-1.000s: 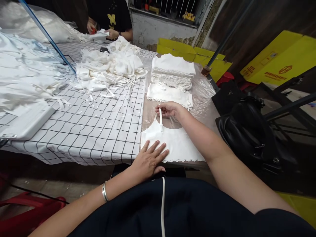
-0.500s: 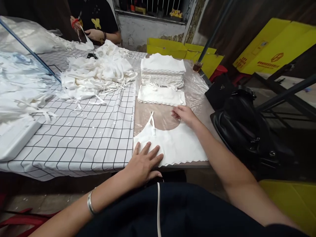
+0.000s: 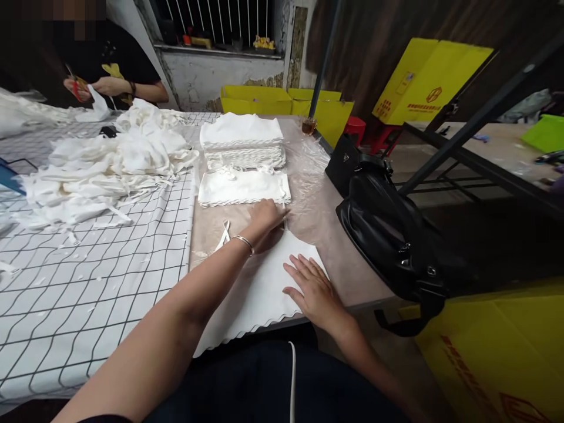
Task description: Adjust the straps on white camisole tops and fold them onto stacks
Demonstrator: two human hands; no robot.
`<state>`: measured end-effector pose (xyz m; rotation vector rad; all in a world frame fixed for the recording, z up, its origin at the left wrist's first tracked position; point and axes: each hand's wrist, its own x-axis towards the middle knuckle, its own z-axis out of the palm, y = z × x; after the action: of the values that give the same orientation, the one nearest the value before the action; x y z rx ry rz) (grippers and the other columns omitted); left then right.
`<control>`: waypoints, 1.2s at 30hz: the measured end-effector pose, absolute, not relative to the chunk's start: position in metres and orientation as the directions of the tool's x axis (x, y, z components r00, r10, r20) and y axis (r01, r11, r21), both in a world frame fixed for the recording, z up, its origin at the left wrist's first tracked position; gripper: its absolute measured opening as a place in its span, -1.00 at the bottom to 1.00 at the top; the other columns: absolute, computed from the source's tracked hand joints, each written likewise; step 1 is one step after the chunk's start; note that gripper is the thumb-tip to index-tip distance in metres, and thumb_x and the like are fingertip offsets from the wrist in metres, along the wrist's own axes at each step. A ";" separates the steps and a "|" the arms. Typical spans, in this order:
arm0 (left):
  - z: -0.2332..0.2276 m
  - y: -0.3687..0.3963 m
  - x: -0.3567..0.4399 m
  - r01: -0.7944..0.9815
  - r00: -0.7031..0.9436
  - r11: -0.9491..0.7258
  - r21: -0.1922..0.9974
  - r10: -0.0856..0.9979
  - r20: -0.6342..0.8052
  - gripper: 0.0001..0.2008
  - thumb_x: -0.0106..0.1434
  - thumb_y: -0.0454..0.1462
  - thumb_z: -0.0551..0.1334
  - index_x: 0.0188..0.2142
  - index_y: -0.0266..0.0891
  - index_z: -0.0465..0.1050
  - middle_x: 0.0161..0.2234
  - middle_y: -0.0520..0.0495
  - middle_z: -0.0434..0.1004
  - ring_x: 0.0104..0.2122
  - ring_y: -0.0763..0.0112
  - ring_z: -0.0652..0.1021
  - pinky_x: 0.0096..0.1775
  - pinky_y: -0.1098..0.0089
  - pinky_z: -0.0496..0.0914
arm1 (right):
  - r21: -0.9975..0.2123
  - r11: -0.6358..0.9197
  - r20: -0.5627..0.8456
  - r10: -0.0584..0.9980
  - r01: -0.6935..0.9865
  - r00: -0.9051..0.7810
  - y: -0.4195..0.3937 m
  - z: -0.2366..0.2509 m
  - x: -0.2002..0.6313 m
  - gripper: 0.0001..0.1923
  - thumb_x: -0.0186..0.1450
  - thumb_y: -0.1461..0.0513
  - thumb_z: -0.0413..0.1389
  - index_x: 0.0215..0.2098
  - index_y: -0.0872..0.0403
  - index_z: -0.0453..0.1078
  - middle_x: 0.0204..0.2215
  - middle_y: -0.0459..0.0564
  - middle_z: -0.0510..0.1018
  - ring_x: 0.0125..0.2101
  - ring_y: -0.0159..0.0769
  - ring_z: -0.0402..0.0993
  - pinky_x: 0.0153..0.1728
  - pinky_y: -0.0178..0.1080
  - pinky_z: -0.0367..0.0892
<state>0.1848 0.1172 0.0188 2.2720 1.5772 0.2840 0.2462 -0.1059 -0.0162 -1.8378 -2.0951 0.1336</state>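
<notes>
The top (image 3: pixel 259 294) lies on the surface (image 3: pixel 352 267), hem at the near edge. The right hand (image 3: pixel 311 289) is spread on it; whether the blurred left hand (image 3: pixel 265 216) pinches anything cannot be told. Its bracelet (image 3: pixel 245 241) could snag the strap (image 3: pixel 225 232), skewing the top.

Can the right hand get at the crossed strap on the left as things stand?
Probably not straight across: the left forearm lies between the right hand, flat on the white garment, and the crossed strap.
</notes>
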 end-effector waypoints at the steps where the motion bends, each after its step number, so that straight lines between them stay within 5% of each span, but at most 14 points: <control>1: 0.016 0.119 0.190 0.866 0.350 -0.302 0.398 0.935 -0.052 -0.60 0.23 -0.02 0.24 -0.14 -0.30 0.48 -0.07 -0.34 0.52 0.02 -0.02 0.46 0.03 0.14 0.26 | -0.297 0.157 0.201 0.975 0.942 -0.099 -0.106 -0.016 0.246 -0.52 0.39 0.13 0.06 0.23 0.11 0.28 0.26 0.13 0.25 0.29 -0.05 0.09 0.27 0.09 0.08; 9: 0.021 0.123 0.201 0.813 0.378 -0.270 0.515 0.919 -0.115 -0.77 0.34 -0.27 0.08 -0.08 -0.30 0.40 -0.17 -0.20 0.56 -0.19 0.28 0.55 -0.20 0.38 0.35 | -0.340 0.151 0.215 0.973 0.928 -0.080 -0.110 -0.014 0.244 -0.53 0.38 0.13 0.07 0.23 0.06 0.29 0.27 0.11 0.25 0.29 -0.06 0.10 0.28 0.09 0.07; 13: 0.018 0.129 0.202 0.797 0.285 -0.229 0.559 0.958 -0.014 -0.80 0.23 -0.21 0.26 -0.19 -0.26 0.43 0.02 -0.28 0.43 0.11 0.04 0.37 0.07 0.17 0.24 | -0.335 0.153 0.231 0.970 0.930 -0.077 -0.109 -0.016 0.243 -0.53 0.38 0.13 0.08 0.23 0.06 0.29 0.27 0.10 0.25 0.29 -0.06 0.10 0.28 0.08 0.07; 16: 0.015 0.135 0.205 0.696 0.231 -0.070 0.715 0.964 -0.131 -0.88 0.15 -0.30 0.31 -0.31 -0.25 0.42 0.00 -0.26 0.46 0.17 -0.02 0.30 0.14 0.07 0.17 | -0.330 0.151 0.239 0.968 0.932 -0.072 -0.109 -0.017 0.243 -0.52 0.37 0.13 0.09 0.23 0.06 0.29 0.26 0.09 0.26 0.29 -0.07 0.10 0.28 0.06 0.08; 21: 0.024 0.138 0.205 0.466 0.347 0.085 0.881 0.898 -0.270 -0.98 0.28 -0.35 0.19 -0.28 -0.26 0.38 -0.28 -0.17 0.59 -0.23 0.30 0.60 -0.15 0.32 0.47 | -0.345 0.155 0.244 0.967 0.926 -0.071 -0.109 -0.017 0.243 -0.52 0.37 0.14 0.10 0.23 0.06 0.29 0.26 0.08 0.27 0.28 -0.08 0.11 0.28 0.05 0.08; 24: 0.040 0.147 0.202 0.334 0.427 0.196 0.922 0.841 -0.334 -0.85 0.34 -0.38 0.11 -0.36 -0.29 0.40 -0.35 -0.18 0.61 -0.35 0.41 0.62 -0.21 0.40 0.52 | -0.356 0.157 0.242 0.968 0.921 -0.071 -0.109 -0.016 0.244 -0.52 0.37 0.14 0.10 0.23 0.06 0.29 0.26 0.09 0.26 0.28 -0.08 0.11 0.28 0.06 0.08; 32: 0.103 0.191 0.195 0.154 0.371 0.203 0.967 0.895 -0.247 -0.97 0.28 -0.42 0.23 -0.32 -0.32 0.43 -0.42 -0.14 0.59 -0.38 0.39 0.63 -0.13 0.31 0.54 | -0.383 0.158 0.253 0.965 0.910 -0.061 -0.111 -0.022 0.242 -0.51 0.35 0.15 0.10 0.23 0.03 0.29 0.27 0.06 0.25 0.29 -0.06 0.10 0.28 0.09 0.09; 36: 0.126 0.185 0.186 0.192 0.334 0.110 0.975 0.927 -0.170 -0.92 0.21 -0.47 0.26 -0.35 -0.36 0.38 -0.54 -0.09 0.53 -0.52 0.38 0.58 -0.19 0.22 0.55 | -0.530 0.164 0.217 0.975 0.832 -0.053 -0.102 -0.013 0.251 -0.57 0.28 0.19 0.19 0.12 0.03 0.40 0.17 0.10 0.39 0.21 0.01 0.24 0.21 0.10 0.18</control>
<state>0.1858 0.1851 0.1261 1.3712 1.1237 0.7561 0.2514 -0.1020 -0.0134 -1.7062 -1.9235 0.3561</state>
